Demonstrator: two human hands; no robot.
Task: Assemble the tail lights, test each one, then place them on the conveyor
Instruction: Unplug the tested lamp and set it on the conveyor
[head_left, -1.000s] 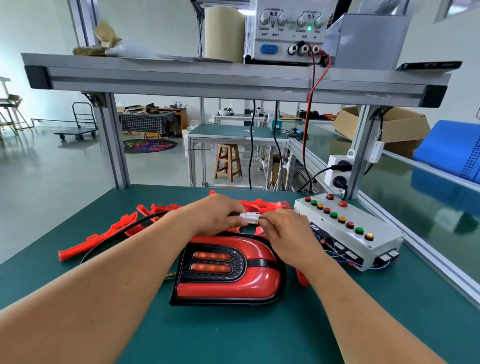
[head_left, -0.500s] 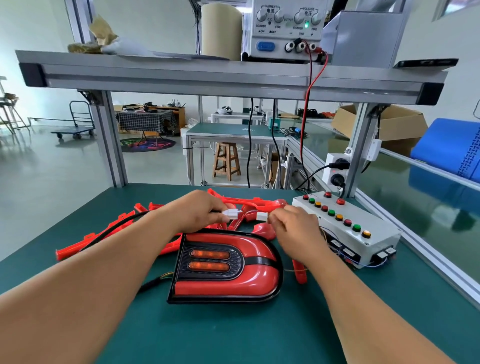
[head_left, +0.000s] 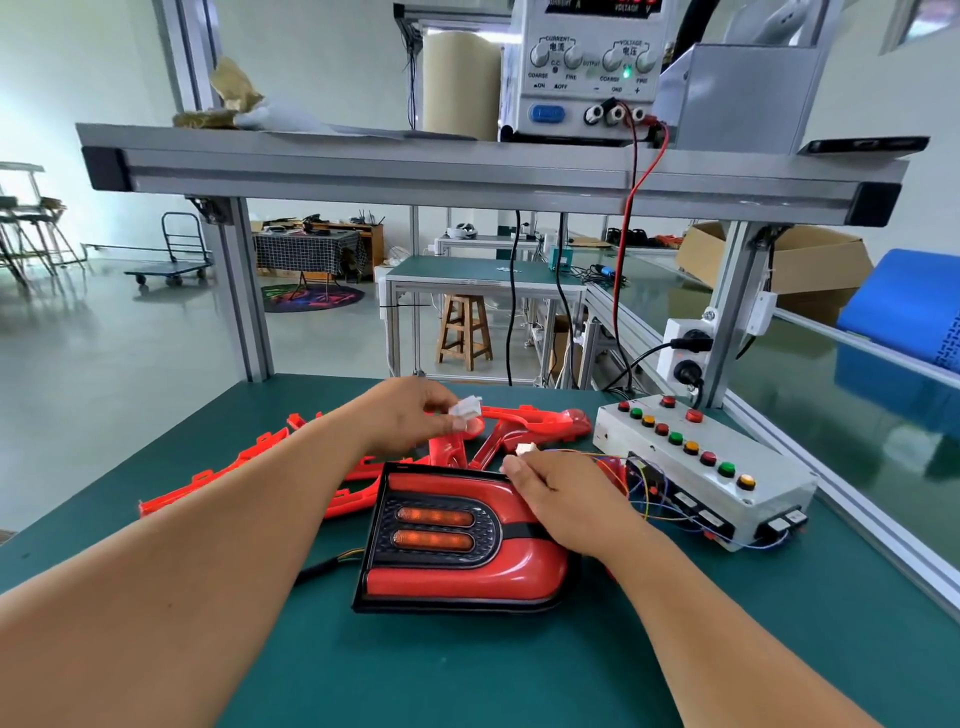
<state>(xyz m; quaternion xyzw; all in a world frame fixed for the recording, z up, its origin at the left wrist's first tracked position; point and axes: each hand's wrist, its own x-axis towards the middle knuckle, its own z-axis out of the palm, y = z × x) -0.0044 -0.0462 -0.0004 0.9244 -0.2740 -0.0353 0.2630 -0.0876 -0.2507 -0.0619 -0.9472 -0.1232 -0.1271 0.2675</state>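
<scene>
A red tail light (head_left: 467, 566) with a black frame and two orange lamp strips lies on the green table. My left hand (head_left: 410, 415) hovers above its far edge, pinching a white plug connector (head_left: 466, 407). My right hand (head_left: 566, 499) rests on the light's right side and holds a second white connector (head_left: 524, 449) at its fingertips; thin coloured wires run from it to the white test box (head_left: 696, 467). The two connectors are apart.
Loose red plastic housing parts (head_left: 244, 467) lie behind and left of the tail light. The test box carries a row of coloured buttons. A power supply (head_left: 587, 67) stands on the overhead shelf, with a red lead hanging down. The conveyor (head_left: 831, 395) runs along the right.
The two connectors, joined a second ago, have been pulled apart. My left hand has lifted away with one; my right hand has dropped onto the tail light with the other.
</scene>
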